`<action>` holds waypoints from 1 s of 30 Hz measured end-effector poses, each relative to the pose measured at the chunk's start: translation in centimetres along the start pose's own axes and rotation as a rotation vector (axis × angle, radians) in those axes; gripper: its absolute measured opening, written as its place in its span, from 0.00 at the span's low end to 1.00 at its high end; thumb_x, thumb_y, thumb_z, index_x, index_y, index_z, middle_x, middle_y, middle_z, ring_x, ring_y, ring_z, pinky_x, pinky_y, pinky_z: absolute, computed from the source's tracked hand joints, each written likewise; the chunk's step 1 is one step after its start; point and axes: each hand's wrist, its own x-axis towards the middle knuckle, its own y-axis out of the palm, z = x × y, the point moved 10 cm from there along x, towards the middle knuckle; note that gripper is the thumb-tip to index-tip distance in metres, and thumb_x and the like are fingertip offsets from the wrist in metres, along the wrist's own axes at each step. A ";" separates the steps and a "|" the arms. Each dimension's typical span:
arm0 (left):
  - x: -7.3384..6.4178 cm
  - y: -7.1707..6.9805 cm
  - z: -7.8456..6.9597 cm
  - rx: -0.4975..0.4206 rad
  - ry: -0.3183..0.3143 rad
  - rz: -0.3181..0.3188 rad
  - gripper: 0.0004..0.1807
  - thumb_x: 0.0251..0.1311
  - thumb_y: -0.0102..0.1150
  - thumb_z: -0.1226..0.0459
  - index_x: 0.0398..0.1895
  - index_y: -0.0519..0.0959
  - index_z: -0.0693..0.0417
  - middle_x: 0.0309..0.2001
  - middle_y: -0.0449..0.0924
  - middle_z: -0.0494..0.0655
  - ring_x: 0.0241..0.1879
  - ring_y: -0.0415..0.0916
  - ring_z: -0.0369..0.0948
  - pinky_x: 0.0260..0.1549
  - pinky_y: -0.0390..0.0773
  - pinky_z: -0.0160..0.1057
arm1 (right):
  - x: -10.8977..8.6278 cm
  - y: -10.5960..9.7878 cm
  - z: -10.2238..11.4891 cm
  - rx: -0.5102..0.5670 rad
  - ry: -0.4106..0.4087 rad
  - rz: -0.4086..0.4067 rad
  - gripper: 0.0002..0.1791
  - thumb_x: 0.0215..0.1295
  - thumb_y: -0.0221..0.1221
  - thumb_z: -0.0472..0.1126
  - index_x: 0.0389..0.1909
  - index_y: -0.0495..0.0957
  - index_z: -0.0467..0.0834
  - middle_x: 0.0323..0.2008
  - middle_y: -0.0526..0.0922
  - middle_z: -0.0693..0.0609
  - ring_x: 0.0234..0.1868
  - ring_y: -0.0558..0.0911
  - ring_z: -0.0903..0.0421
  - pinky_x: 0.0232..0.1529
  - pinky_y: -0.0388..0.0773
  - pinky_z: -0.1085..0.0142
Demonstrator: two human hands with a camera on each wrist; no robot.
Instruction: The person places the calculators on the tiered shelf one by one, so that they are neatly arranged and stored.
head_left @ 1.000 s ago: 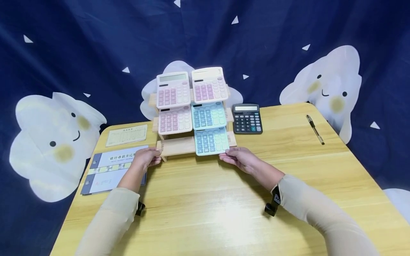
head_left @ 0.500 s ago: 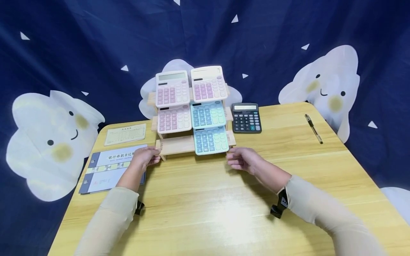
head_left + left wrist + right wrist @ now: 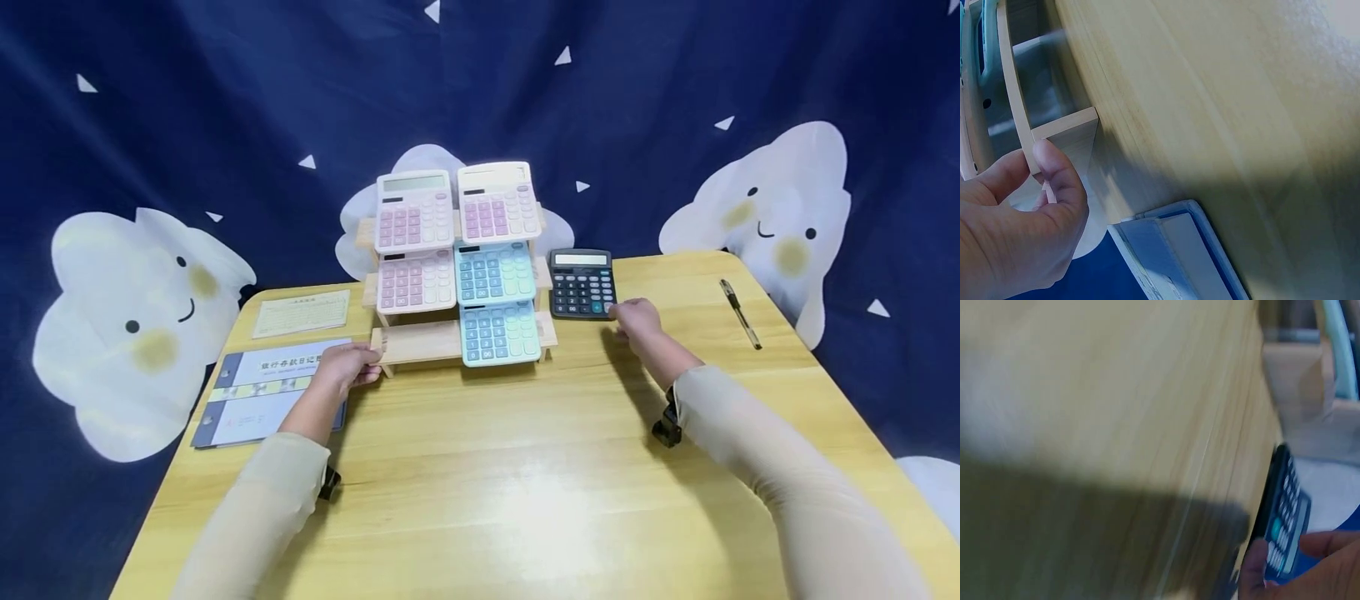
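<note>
A tiered wooden rack [image 3: 420, 342] stands at the back centre, holding pink and blue calculators. Pinched between thumb and finger of my left hand [image 3: 347, 367] is the left end of its lowest shelf; the left wrist view shows the thumb [image 3: 1060, 172] against the shelf corner. Two pink calculators fill the top tier. Below them sit a pink calculator [image 3: 415, 279] and a blue one [image 3: 495, 273], with another blue calculator [image 3: 500, 333] at bottom right. My right hand [image 3: 641, 323] is at the lower right corner of a black calculator [image 3: 581, 283], thumb and finger spread; contact is unclear.
Left of the rack lie a blue and white ledger book [image 3: 262, 392] and a printed paper slip [image 3: 302, 313]. A black pen [image 3: 740, 313] lies at the right of the wooden table [image 3: 480, 467]. A dark blue curtain [image 3: 630, 83] hangs behind.
My right hand has left the lower right of the rack and moved right and back to the black calculator. The left hand keeps its grip on the shelf end.
</note>
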 end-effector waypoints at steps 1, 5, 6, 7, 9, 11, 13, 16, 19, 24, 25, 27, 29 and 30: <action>0.0 0.2 0.0 0.005 0.002 0.003 0.31 0.61 0.55 0.71 0.66 0.58 0.71 0.24 0.77 0.43 0.21 0.76 0.33 0.28 0.82 0.28 | 0.4 -0.1 -0.4 -0.031 0.015 0.009 0.27 0.58 0.52 0.33 0.60 0.63 0.31 0.52 0.67 0.43 0.25 0.70 0.59 0.31 0.77 0.67; 0.2 0.2 0.1 0.001 -0.002 -0.003 0.30 0.62 0.56 0.71 0.65 0.60 0.71 0.24 0.76 0.43 0.21 0.76 0.33 0.28 0.82 0.28 | 1.5 -0.1 -0.9 -0.179 0.037 0.048 0.30 0.58 0.57 0.38 0.59 0.63 0.29 0.49 0.68 0.42 0.25 0.71 0.58 0.28 0.76 0.68; 0.3 0.2 0.1 -0.004 -0.003 -0.007 0.29 0.61 0.56 0.71 0.65 0.60 0.71 0.24 0.76 0.43 0.21 0.76 0.33 0.28 0.82 0.28 | 1.8 -0.1 -0.9 -0.209 0.036 0.050 0.30 0.57 0.58 0.39 0.59 0.64 0.29 0.47 0.68 0.43 0.27 0.71 0.57 0.29 0.76 0.68; 0.3 0.1 0.1 -0.011 -0.003 -0.010 0.28 0.61 0.56 0.71 0.64 0.61 0.71 0.24 0.76 0.43 0.21 0.76 0.33 0.28 0.82 0.28 | 2.0 0.0 -0.8 -0.236 0.036 0.050 0.31 0.58 0.58 0.40 0.59 0.63 0.29 0.46 0.68 0.43 0.29 0.72 0.56 0.31 0.76 0.68; 0.2 0.0 0.0 -0.024 -0.005 -0.016 0.27 0.61 0.56 0.72 0.62 0.62 0.71 0.23 0.76 0.43 0.20 0.75 0.33 0.28 0.82 0.28 | 2.4 0.0 -0.7 -0.275 0.036 0.045 0.31 0.58 0.60 0.40 0.58 0.63 0.28 0.45 0.68 0.43 0.34 0.73 0.53 0.35 0.77 0.67; 0.2 0.1 0.0 -0.020 -0.002 -0.012 0.28 0.61 0.56 0.71 0.63 0.62 0.71 0.23 0.76 0.43 0.21 0.75 0.33 0.28 0.82 0.28 | 2.7 0.0 -0.7 -0.289 0.043 0.047 0.32 0.57 0.61 0.38 0.59 0.62 0.27 0.48 0.68 0.42 0.39 0.73 0.51 0.39 0.77 0.67; 0.1 0.1 0.0 -0.017 -0.002 -0.010 0.28 0.61 0.56 0.71 0.64 0.61 0.71 0.24 0.76 0.43 0.21 0.75 0.33 0.28 0.82 0.28 | 2.9 0.2 -0.8 -0.317 0.043 0.062 0.32 0.56 0.61 0.37 0.58 0.62 0.26 0.48 0.68 0.42 0.40 0.73 0.50 0.39 0.77 0.67; 0.1 0.1 0.0 -0.006 0.000 -0.004 0.30 0.62 0.55 0.71 0.66 0.59 0.70 0.25 0.76 0.43 0.21 0.75 0.32 0.28 0.82 0.28 | 3.2 0.3 -0.7 -0.376 0.027 0.079 0.28 0.54 0.62 0.35 0.54 0.65 0.27 0.44 0.69 0.43 0.38 0.72 0.51 0.35 0.76 0.68; 0.1 0.1 0.0 -0.010 0.004 -0.010 0.30 0.61 0.56 0.71 0.65 0.59 0.71 0.24 0.76 0.43 0.20 0.75 0.32 0.27 0.82 0.28 | 3.4 0.4 -0.5 -0.409 0.022 0.082 0.28 0.54 0.62 0.37 0.53 0.65 0.27 0.42 0.68 0.43 0.38 0.71 0.51 0.34 0.75 0.68; 0.3 0.0 0.1 -0.005 0.002 -0.022 0.30 0.61 0.56 0.71 0.65 0.60 0.70 0.23 0.76 0.42 0.20 0.75 0.33 0.26 0.82 0.27 | 3.5 0.5 -0.6 -0.388 0.044 0.093 0.37 0.58 0.62 0.40 0.61 0.57 0.25 0.53 0.66 0.36 0.49 0.70 0.46 0.51 0.76 0.59; 0.2 0.0 0.1 -0.004 0.001 -0.022 0.30 0.61 0.56 0.71 0.65 0.60 0.70 0.23 0.76 0.42 0.20 0.75 0.33 0.26 0.82 0.27 | 3.5 0.6 -0.6 -0.383 0.046 0.102 0.39 0.58 0.61 0.41 0.62 0.55 0.24 0.56 0.64 0.34 0.53 0.69 0.44 0.56 0.74 0.57; 0.3 0.0 0.2 0.002 0.002 -0.018 0.30 0.61 0.56 0.71 0.65 0.60 0.70 0.23 0.76 0.42 0.20 0.75 0.33 0.26 0.81 0.28 | 3.4 0.9 -0.6 -0.353 0.053 0.135 0.41 0.61 0.59 0.40 0.66 0.48 0.24 0.62 0.59 0.31 0.60 0.66 0.41 0.63 0.68 0.53; 0.3 0.0 0.2 0.000 0.001 -0.019 0.30 0.61 0.56 0.71 0.65 0.60 0.70 0.22 0.76 0.42 0.20 0.75 0.33 0.26 0.81 0.28 | 3.3 1.3 -0.5 -0.292 0.055 0.170 0.43 0.63 0.56 0.39 0.68 0.42 0.25 0.65 0.55 0.31 0.59 0.66 0.40 0.64 0.67 0.53; 0.3 -0.1 0.1 -0.005 0.001 -0.021 0.30 0.60 0.56 0.71 0.65 0.61 0.70 0.22 0.76 0.43 0.20 0.75 0.33 0.26 0.82 0.28 | 3.2 1.6 -0.3 -0.258 0.053 0.186 0.42 0.64 0.54 0.37 0.69 0.40 0.26 0.65 0.54 0.32 0.56 0.68 0.41 0.62 0.68 0.54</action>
